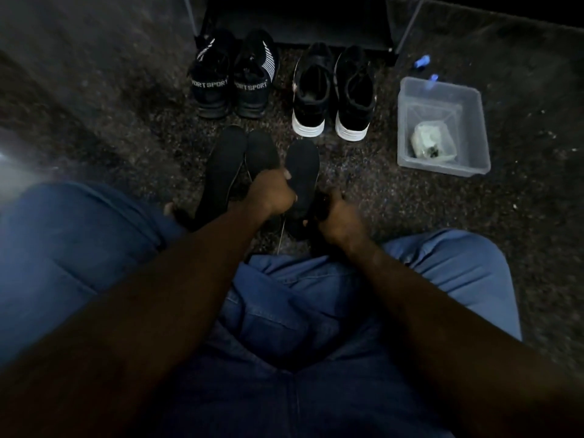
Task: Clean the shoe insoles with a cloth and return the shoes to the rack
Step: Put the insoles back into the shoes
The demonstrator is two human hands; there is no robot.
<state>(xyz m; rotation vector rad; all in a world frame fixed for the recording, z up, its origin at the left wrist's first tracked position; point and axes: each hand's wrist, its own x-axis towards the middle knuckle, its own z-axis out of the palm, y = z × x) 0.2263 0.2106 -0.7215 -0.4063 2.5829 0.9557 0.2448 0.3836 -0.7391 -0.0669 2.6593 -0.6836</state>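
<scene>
We see three flat black insoles low in the middle of the frame, each long with rounded ends and a matte, cloth-like face. The left hand [271,191] grips the right insole [305,162] near its middle, fingers curled round its edge and lifting it off the floor. The other two insoles [222,172] lie side by side just left of it. The right hand [338,216] is curled tight round a dark item [320,202], which the dim light does not let us identify. Above, toward the top centre, stand two pairs of shoes: a black knitted pair [232,80] with white stripes, and to its right a black pair with thick white soles [331,96]. At the right sits a clear plastic box [407,121], rectangular, holding a pale crumpled lump [431,139]. The floor is a dark speckled carpet [94,121] with a rough pile, and the dark frame of the rack [297,23] stands at the top edge. The person wears blue jeans [300,311]. Each knitted shoe carries the white word "SPORT" printed across its strap.
</scene>
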